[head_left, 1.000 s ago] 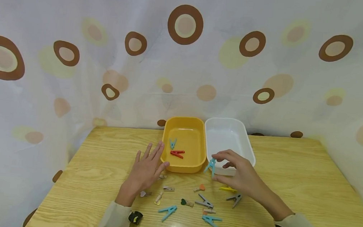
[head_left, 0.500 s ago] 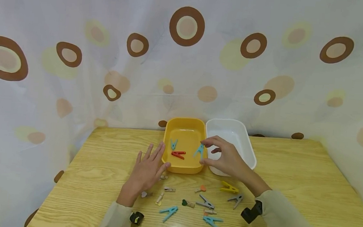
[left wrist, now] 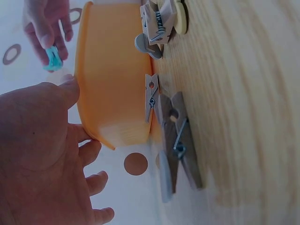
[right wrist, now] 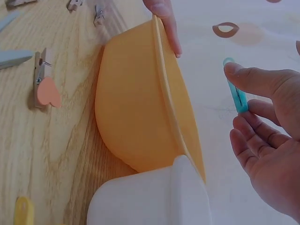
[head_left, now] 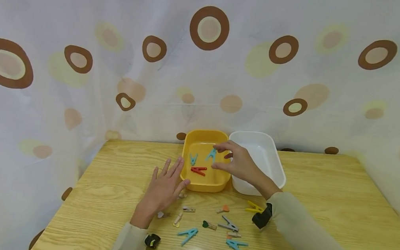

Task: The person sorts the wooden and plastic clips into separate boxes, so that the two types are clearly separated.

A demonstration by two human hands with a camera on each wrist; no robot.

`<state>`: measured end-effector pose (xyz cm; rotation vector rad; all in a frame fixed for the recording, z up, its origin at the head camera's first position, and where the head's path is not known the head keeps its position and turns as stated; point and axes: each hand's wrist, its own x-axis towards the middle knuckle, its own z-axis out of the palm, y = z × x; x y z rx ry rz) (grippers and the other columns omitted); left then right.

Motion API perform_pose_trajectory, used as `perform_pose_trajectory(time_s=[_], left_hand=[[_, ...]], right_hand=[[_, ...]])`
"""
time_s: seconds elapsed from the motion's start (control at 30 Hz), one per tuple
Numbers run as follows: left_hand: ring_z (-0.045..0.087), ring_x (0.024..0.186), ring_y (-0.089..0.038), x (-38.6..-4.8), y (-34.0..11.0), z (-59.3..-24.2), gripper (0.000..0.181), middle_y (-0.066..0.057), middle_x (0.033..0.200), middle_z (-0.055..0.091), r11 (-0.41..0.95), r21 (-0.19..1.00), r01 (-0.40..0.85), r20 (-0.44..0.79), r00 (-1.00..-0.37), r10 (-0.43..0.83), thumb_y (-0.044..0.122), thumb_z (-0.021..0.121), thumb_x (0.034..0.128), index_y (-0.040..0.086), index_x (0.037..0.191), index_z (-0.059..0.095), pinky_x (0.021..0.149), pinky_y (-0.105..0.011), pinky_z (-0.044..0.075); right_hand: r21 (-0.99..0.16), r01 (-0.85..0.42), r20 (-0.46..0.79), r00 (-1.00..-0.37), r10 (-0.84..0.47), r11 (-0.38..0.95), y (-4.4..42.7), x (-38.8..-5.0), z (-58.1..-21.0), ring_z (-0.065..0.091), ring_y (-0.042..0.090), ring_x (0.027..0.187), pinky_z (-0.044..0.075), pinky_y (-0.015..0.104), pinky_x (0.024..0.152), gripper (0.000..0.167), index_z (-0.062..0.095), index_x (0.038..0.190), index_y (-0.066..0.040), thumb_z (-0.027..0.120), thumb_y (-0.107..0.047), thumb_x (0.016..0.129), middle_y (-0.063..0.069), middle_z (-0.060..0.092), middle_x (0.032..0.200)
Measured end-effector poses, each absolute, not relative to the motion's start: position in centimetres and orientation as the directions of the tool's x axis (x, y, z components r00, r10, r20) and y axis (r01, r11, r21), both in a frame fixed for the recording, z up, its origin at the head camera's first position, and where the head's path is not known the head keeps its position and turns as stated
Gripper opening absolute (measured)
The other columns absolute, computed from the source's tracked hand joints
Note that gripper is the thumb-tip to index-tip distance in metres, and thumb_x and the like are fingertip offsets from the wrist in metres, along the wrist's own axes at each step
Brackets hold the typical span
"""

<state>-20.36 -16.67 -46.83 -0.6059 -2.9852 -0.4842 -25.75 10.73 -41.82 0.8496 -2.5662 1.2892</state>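
Observation:
My right hand [head_left: 241,164] pinches a light blue clothespin [head_left: 212,154] between thumb and fingers, above the inside of the yellow tray [head_left: 203,187]. In the right wrist view this clothespin [right wrist: 238,93] is seen edge-on, clear of the tray's rim. A smaller blue clothespin [head_left: 193,159] and a red clothespin [head_left: 198,170] lie on the tray's floor. My left hand [head_left: 164,187] rests with extended fingers at the tray's left rim. In the left wrist view its thumb and a finger touch the rim, with wooden clothespins [left wrist: 178,140] close by.
Right beside the yellow tray stands a white tray [head_left: 281,176]. Scattered on the wooden table [head_left: 322,191] in front are blue clothespins [head_left: 188,234], a grey clothespin [head_left: 228,224], a yellow clothespin [head_left: 254,207] and several small wooden ones, some with hearts. A patterned cloth [head_left: 203,81] hangs behind.
My right hand has carried the blue clothespin leftward from the white tray's front corner to over the yellow tray. The left hand has stayed at the rim.

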Motion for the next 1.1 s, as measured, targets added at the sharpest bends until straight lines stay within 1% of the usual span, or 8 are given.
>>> perform_pose_trajectory(time_s=[0.07,0.17,0.3,0.4,0.5,0.67,0.9,1.1], left_hand=[[0.007,0.157,-0.034,-20.4,-16.7,-46.9,0.074,-0.003,0.171,0.015,0.874,0.291,0.389,0.119,-0.921,0.37,0.055,0.035,0.1091,0.012,0.166,0.014,0.119,-0.069,0.011],[0.009,0.157,-0.035,-20.5,-16.7,-46.9,0.074,-0.003,0.171,0.015,0.877,0.286,0.387,0.12,-0.922,0.368,0.055,0.035,0.1091,0.011,0.166,0.016,0.119,-0.069,0.012],[0.007,0.157,-0.034,-20.5,-16.6,-46.9,0.074,-0.003,0.171,0.015,0.876,0.291,0.384,0.115,-0.923,0.366,0.055,0.034,0.1091,0.011,0.166,0.015,0.119,-0.069,0.011],[0.007,0.157,-0.034,-20.5,-16.6,-46.9,0.074,-0.003,0.171,0.015,0.876,0.293,0.383,0.116,-0.924,0.365,0.056,0.034,0.109,0.012,0.166,0.016,0.119,-0.069,0.011],[0.007,0.157,-0.034,-20.6,-16.6,-47.0,0.074,-0.002,0.171,0.015,0.876,0.292,0.384,0.117,-0.923,0.365,0.057,0.032,0.1088,0.013,0.166,0.015,0.119,-0.069,0.011],[0.008,0.157,-0.035,-20.5,-16.8,-47.1,0.074,-0.003,0.171,0.016,0.876,0.291,0.384,0.118,-0.923,0.365,0.056,0.032,0.1091,0.015,0.166,0.012,0.119,-0.068,0.011],[0.007,0.157,-0.033,-20.4,-16.7,-47.1,0.073,-0.003,0.171,0.017,0.871,0.304,0.386,0.124,-0.923,0.365,0.055,0.034,0.1092,0.014,0.166,0.014,0.119,-0.069,0.011],[0.006,0.157,-0.032,-20.4,-16.7,-47.0,0.073,-0.002,0.171,0.017,0.872,0.294,0.391,0.131,-0.921,0.368,0.056,0.033,0.1091,0.015,0.166,0.013,0.119,-0.069,0.012]], right_hand=[[-0.69,-0.541,0.361,-0.833,-0.419,0.481,10.4,-26.2,-41.9,0.062,0.029,0.111,0.056,0.048,0.09,0.055,0.067,0.132,-0.002,0.088,-0.015,0.083,0.013,0.065,0.12],[-0.687,-0.535,0.354,-0.838,-0.415,0.492,9.9,-27.0,-42.0,0.062,0.032,0.112,0.056,0.048,0.091,0.055,0.067,0.131,-0.001,0.088,-0.014,0.083,0.015,0.066,0.121],[-0.683,-0.525,0.344,-0.845,-0.409,0.509,9.3,-28.1,-42.0,0.063,0.032,0.113,0.057,0.045,0.091,0.054,0.067,0.131,-0.001,0.088,-0.017,0.083,0.013,0.066,0.122],[-0.678,-0.522,0.339,-0.846,-0.411,0.517,9.0,-28.8,-42.0,0.063,0.032,0.113,0.057,0.045,0.091,0.054,0.067,0.131,0.0,0.088,-0.016,0.084,0.015,0.066,0.123],[-0.678,-0.517,0.33,-0.849,-0.412,0.523,8.7,-29.5,-42.1,0.063,0.036,0.114,0.057,0.047,0.091,0.054,0.066,0.131,0.002,0.087,-0.014,0.084,0.017,0.066,0.124],[-0.698,-0.492,0.304,-0.862,-0.406,0.52,8.1,-30.8,-42.3,0.062,0.04,0.116,0.055,0.05,0.093,0.055,0.065,0.132,0.006,0.086,-0.013,0.085,0.02,0.066,0.125],[-0.724,-0.447,0.261,-0.882,-0.391,0.525,7.5,-32.3,-43.1,0.063,0.038,0.116,0.055,0.048,0.095,0.055,0.063,0.133,0.008,0.084,-0.011,0.086,0.021,0.065,0.126],[-0.758,-0.412,0.238,-0.896,-0.375,0.505,7.0,-33.1,-43.8,0.062,0.041,0.117,0.055,0.049,0.096,0.054,0.063,0.132,0.009,0.084,-0.008,0.085,0.022,0.064,0.128]])
